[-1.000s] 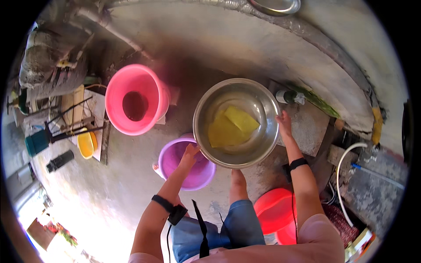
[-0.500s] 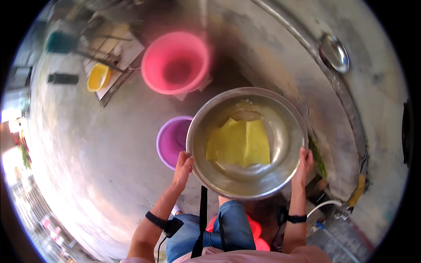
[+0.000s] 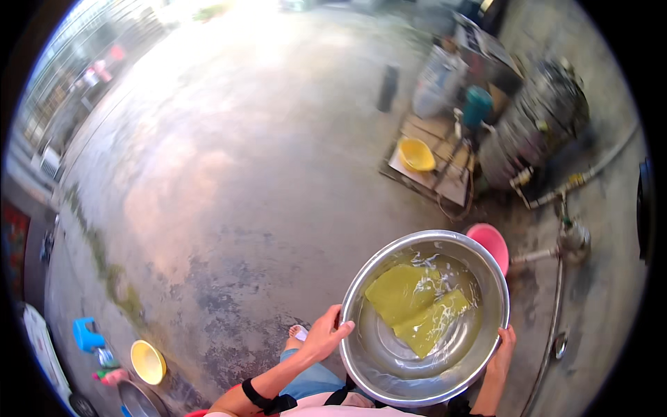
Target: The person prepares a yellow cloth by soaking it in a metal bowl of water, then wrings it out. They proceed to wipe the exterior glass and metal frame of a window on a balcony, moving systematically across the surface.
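A person carries a wide steel basin [image 3: 424,316] across a wet concrete yard, both hands clamped on its rim: the left hand [image 3: 325,335] grips the near left edge with the thumb hooked over the lip, while the right hand [image 3: 501,353] clasps the opposite side, fingers spread up the outer wall. The hands stand well apart, the full width of the basin between them. Inside, two yellow-green sheets [image 3: 417,306] lie overlapped in shallow, rippling water that catches the light; what the sheets are made of cannot be told. The basin is held off the ground at about waist height, tipped slightly toward the person.

Just beyond its far rim sits a pink tub [image 3: 490,240], partly hidden. Farther off, a yellow bowl [image 3: 415,154] rests on a low wooden platform [image 3: 445,181] beside a teal container [image 3: 476,104] and a large dark metal drum [image 3: 533,125]. A pipe [image 3: 556,278] runs along the ground at right. At lower left, another yellow bowl [image 3: 148,361] and a small blue stool [image 3: 86,333] stand on the floor [image 3: 208,174].

The step in hand appears to be carrying the load, with the water unsettled. The next move likely calls for a level, steady grip, lest the water slop over the near rim.
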`<state>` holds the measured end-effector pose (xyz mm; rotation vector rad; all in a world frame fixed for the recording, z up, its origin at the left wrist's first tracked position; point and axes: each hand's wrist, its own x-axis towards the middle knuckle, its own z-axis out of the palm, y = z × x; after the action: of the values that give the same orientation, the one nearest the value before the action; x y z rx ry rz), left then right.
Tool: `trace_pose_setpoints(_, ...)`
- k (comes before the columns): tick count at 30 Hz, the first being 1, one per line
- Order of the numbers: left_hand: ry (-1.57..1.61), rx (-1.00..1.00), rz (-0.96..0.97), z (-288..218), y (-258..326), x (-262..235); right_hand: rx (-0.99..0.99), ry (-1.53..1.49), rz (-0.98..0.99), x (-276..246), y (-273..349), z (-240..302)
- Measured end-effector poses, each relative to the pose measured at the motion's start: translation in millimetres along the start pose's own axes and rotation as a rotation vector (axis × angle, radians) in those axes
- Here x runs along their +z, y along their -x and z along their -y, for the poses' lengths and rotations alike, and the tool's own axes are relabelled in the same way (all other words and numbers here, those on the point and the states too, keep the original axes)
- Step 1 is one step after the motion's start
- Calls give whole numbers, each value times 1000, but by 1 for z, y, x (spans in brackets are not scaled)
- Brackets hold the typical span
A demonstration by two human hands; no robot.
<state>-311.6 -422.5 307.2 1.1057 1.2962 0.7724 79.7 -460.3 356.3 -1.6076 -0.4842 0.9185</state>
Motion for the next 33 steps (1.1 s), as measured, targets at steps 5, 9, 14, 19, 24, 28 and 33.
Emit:
trace_pose_setpoints(5, 257, 161, -310, -23, 65, -166, 51, -69, 506, 171, 0, -3)
trace_pose_setpoints(9, 246, 123, -598, -37, 96, -304, 23, -36, 807, 394, 64, 35)
trace_pose_setpoints(14, 528, 160, -916, -30, 133, -446, -11, 12, 1147, 642, 128, 29)
trace_pose_setpoints(19, 539, 230, -1301, -29, 122, -604, 104, -17, 1326, 875, 206, -3)
trace_pose_setpoints(24, 647, 412, -1601, -33, 126, -757, 154, 103, 1517, 1085, 308, -24)
trace_pose_setpoints(28, 694, 389, -1773, -38, 117, -858, 187, 177, 1684, 1232, 375, -15)
trace_pose_setpoints(33, 709, 442, -1820, -52, 95, -1033, 204, 116, 1789, 1417, 461, -22)
